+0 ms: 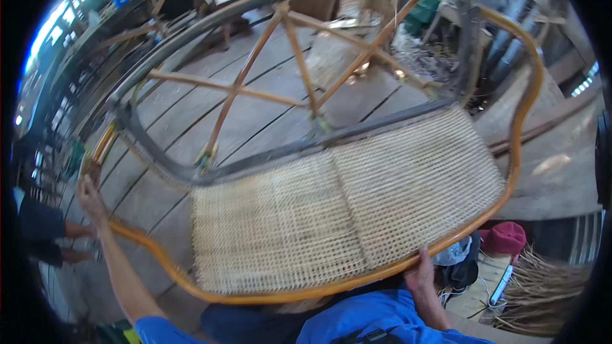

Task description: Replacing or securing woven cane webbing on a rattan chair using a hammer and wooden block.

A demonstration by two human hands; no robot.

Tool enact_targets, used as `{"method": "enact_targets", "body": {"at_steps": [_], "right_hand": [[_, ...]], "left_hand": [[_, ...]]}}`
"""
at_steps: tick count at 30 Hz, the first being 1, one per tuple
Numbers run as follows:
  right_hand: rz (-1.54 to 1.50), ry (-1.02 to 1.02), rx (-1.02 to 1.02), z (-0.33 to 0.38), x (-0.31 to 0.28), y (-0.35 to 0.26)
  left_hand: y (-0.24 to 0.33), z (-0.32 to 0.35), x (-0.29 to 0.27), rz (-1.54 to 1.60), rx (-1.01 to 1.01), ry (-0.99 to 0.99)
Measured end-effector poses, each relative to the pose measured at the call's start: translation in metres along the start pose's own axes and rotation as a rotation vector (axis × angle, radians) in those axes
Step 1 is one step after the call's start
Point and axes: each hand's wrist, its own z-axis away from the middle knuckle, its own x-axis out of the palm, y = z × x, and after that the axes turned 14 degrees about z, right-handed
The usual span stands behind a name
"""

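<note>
Above the plank floor, the woven rattan frame spans before me, probably light, stiff, best held by its rim, which my left hand and right hand grip.

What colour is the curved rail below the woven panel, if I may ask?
The curved rail is orange-brown, shown in the head view.

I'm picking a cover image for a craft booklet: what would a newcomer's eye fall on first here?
Probably the pale woven panel filling the lower middle, bordered below by a glossy orange-brown rail that the left hand and right hand touch. Next come the crossed poles in the upper middle, seen against the plank floor. A dark red item stands out at lower right, above dry strips.
</note>
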Motion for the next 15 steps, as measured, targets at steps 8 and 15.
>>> {"method": "enact_targets", "body": {"at_steps": [8, 15], "right_hand": [[0.022, -0.024, -0.209, 0.028, 0.050, -0.061], [0.108, -0.028, -0.621, 0.012, 0.051, -0.041]], "left_hand": [[-0.004, 0.011, -0.022, -0.391, -0.035, 0.168], [-0.044, 0.134, -0.071, -0.143, -0.146, 0.309]]}}
